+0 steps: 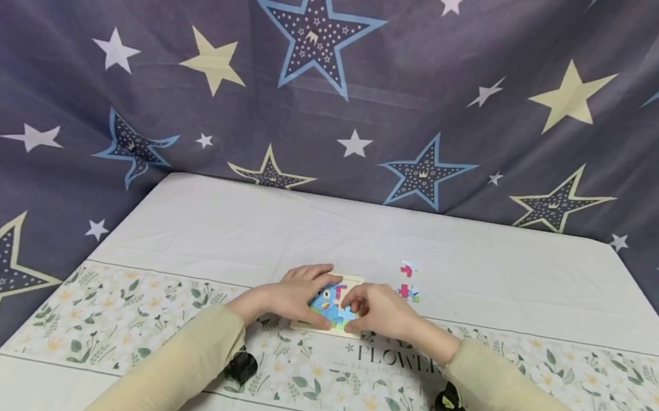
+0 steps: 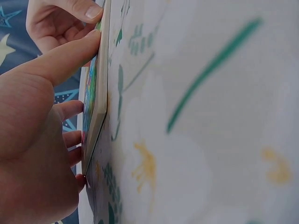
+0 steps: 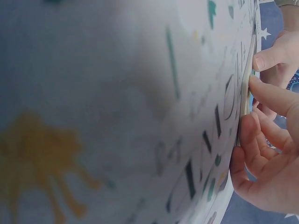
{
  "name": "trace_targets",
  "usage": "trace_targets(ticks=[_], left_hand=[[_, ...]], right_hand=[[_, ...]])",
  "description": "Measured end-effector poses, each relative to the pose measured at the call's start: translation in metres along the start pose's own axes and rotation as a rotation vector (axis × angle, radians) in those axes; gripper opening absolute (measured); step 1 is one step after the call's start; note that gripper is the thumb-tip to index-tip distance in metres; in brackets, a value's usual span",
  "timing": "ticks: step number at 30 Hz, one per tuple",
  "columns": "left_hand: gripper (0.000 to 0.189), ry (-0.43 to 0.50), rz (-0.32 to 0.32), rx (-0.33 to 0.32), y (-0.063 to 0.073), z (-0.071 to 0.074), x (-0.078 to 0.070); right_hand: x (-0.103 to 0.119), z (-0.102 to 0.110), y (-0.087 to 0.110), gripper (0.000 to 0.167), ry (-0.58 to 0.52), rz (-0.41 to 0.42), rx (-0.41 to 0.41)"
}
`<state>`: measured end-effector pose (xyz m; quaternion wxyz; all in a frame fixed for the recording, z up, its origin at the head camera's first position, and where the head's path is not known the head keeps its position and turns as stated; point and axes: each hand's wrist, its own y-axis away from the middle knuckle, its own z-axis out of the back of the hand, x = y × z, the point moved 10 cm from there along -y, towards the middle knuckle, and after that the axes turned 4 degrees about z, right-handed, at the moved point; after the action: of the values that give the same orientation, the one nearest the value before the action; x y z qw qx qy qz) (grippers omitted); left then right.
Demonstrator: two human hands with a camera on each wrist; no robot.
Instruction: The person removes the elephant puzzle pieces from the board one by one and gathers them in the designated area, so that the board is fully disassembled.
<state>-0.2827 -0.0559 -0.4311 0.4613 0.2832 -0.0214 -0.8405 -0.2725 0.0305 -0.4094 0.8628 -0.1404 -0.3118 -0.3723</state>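
A small jigsaw puzzle (image 1: 326, 300) with a blue cartoon picture lies in a pale wooden tray (image 1: 351, 280) on the table. My left hand (image 1: 300, 293) spans the left side of it, thumb on the near part and the other fingers spread loosely toward the far edge. From the right, my right hand (image 1: 381, 311) bends its thumb and forefinger around a light blue puzzle piece (image 1: 346, 313) at the tray's right side. In the right wrist view the right thumb (image 3: 266, 93) lies at the tray's edge, and the fingers hide the piece.
Two loose pink and blue pieces, one farther away (image 1: 407, 268) and one nearer (image 1: 408, 292), lie beyond my right hand. A floral runner (image 1: 176, 324) crosses the white tablecloth (image 1: 226, 227). Behind the table hangs a dark curtain (image 1: 379, 115) with stars.
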Motion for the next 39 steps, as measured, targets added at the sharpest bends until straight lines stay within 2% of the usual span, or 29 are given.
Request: trace_targets(ticks=[6,17,29,39], left_hand=[[0.083,-0.004,-0.005,-0.007,0.0003,0.0016,-0.0001],[0.085,-0.012,0.007,0.004,-0.0004,0.0012,0.0021],[0.084,-0.015,-0.010,-0.007,0.0000,0.0006,-0.0008],[0.083,-0.017,-0.009,-0.013,0.0018,0.0016,-0.0022]], right_hand=[[0.0014,0.0014,-0.0001,0.026,-0.001,0.014,-0.007],[0.0061,0.0032,0.0026,0.024,-0.077,0.045,0.006],[0.0016,0.0023,0.0067,0.022,-0.078,0.009,0.020],[0.0002,0.0059,0.0081,0.018,-0.083,0.022,0.004]])
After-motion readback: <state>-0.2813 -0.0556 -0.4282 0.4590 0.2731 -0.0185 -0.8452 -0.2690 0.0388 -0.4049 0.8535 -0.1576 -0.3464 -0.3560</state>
